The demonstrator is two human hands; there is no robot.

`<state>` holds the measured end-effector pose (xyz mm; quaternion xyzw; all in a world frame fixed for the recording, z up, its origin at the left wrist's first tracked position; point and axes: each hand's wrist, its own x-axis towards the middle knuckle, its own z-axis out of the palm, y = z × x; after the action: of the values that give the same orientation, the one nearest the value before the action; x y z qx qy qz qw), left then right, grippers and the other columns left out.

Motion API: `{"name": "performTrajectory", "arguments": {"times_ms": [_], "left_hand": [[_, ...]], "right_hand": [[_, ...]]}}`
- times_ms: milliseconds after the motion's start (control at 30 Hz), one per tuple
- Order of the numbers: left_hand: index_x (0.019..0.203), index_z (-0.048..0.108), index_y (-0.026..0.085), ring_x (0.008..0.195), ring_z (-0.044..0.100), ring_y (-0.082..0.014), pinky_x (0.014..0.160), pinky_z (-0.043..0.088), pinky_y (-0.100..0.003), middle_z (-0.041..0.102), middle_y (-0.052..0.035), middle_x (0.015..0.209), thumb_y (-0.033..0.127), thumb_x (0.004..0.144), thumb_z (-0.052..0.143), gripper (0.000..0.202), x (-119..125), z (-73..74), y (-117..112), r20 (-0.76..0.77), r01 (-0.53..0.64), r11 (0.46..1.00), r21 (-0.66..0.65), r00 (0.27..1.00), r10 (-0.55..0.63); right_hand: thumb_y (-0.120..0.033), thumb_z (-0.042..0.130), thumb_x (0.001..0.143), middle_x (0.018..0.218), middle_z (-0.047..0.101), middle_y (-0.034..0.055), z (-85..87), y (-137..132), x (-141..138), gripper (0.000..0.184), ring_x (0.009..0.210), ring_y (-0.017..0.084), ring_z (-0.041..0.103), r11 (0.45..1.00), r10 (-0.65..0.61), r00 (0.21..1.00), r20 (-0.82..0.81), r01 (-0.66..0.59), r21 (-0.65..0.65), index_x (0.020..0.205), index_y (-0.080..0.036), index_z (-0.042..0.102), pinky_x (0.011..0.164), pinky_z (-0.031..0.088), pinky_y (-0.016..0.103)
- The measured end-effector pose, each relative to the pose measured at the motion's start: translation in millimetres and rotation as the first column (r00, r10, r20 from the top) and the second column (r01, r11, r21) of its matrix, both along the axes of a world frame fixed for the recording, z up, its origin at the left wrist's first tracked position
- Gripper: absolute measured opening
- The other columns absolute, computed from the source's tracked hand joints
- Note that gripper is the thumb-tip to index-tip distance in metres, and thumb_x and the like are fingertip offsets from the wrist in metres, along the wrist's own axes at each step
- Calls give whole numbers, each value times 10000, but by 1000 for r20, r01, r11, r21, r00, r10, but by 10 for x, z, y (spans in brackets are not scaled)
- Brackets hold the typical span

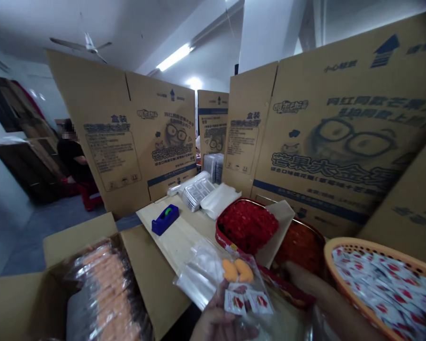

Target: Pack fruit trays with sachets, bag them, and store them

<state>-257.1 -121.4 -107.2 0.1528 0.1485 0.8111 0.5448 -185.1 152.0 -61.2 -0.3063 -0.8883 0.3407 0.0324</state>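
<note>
In my left hand (218, 318) is a clear plastic package (257, 284), held low in front of me. Two orange curved pieces (237, 271) and two small white-and-red sachets (246, 302) show through it. My right hand (300, 279) reaches over the rim of a tin of dark orange-red contents (301, 244); its fingers are in shadow and cannot be made out. To the left of that tin stands another tin (218, 234) filled with bright red pieces (248, 225). A pale card (280, 227) leans between the two. Flat clear bags (199, 274) lie beside my left hand.
An orange basket (335, 244) of sachets stands at right. A blue tape dispenser (165, 220) and clear trays (199, 189) sit on the table. Lower left, an open carton (142, 274) holds packed orange goods. Tall cardboard panels (213, 104) surround the table; a person (74, 156) sits beyond.
</note>
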Motion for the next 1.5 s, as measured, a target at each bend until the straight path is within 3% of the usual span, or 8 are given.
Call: {"name": "performTrajectory", "arguments": {"times_ms": [333, 567, 700, 833, 1000, 1200, 1367, 1500], "left_hand": [[1194, 514, 264, 1082, 568, -234, 953, 412, -518, 575, -49, 1237, 1, 677, 559, 582, -65, 183, -30, 42, -50, 982, -183, 997, 59], [1226, 473, 277, 1043, 585, -213, 976, 392, -527, 598, -36, 1171, 8, 671, 565, 623, -42, 230, -34, -2, -56, 983, -173, 998, 57], [1221, 477, 279, 1047, 584, -217, 962, 408, -521, 584, -25, 1204, 8, 655, 573, 635, -61, 253, -43, -12, -58, 978, -201, 998, 57], [1220, 477, 269, 1045, 588, -217, 953, 425, -501, 588, -32, 1197, 9, 667, 569, 618, -70, 248, -51, -34, -61, 980, -187, 998, 56], [1213, 470, 266, 1076, 576, -220, 964, 421, -505, 594, -30, 1176, -4, 671, 555, 611, -71, 248, -62, -40, -60, 981, -184, 998, 54], [1189, 471, 259, 1025, 597, -212, 961, 405, -522, 603, -22, 1141, -12, 659, 544, 599, -65, 222, -63, 1, -65, 982, -180, 998, 67], [1244, 446, 254, 923, 624, -187, 893, 446, -422, 612, -39, 1120, 22, 647, 551, 648, -65, 203, -46, -7, -70, 976, -208, 997, 70], [1234, 465, 248, 831, 633, -162, 837, 462, -351, 641, -28, 1042, 27, 615, 557, 664, -66, 215, -28, 10, -100, 968, -229, 994, 105]], "right_hand": [[-206, 613, 678, 707, 632, 8, 226, 94, 237, 116, 589, 110, 566, 845, -381, 910, -164, 271, -461, 789, -191, 584, 560, 460, 208], [-325, 758, 573, 734, 632, 17, 594, -310, 410, 314, 571, 99, 529, 761, -266, 944, -195, 82, -643, 819, -175, 631, 494, 396, 193], [-389, 714, 609, 680, 602, -2, 678, -734, 423, 283, 580, 103, 496, 850, 119, 979, -167, -187, -492, 779, -169, 658, 514, 366, 209], [-366, 621, 674, 650, 583, -10, 628, -1033, 401, 191, 613, 123, 495, 864, 363, 925, -113, -379, -331, 716, -182, 650, 556, 370, 229], [-353, 555, 725, 697, 614, 8, 561, -1063, 395, 189, 669, 149, 527, 906, 354, 931, -92, -365, -212, 735, -192, 654, 593, 389, 243], [-438, 573, 714, 709, 578, 0, 677, -1150, 367, 266, 659, 147, 516, 891, 300, 941, -159, -335, -307, 792, -184, 598, 584, 396, 247], [-193, 571, 739, 707, 598, 4, 647, -1450, 222, 29, 686, 146, 529, 868, 470, 871, -145, -485, -105, 724, -183, 594, 619, 399, 247], [-79, 562, 716, 918, 661, 43, 499, -1612, 138, 194, 864, 188, 575, 802, 588, 790, -175, -597, 0, 858, -190, 632, 787, 434, 300]]}}
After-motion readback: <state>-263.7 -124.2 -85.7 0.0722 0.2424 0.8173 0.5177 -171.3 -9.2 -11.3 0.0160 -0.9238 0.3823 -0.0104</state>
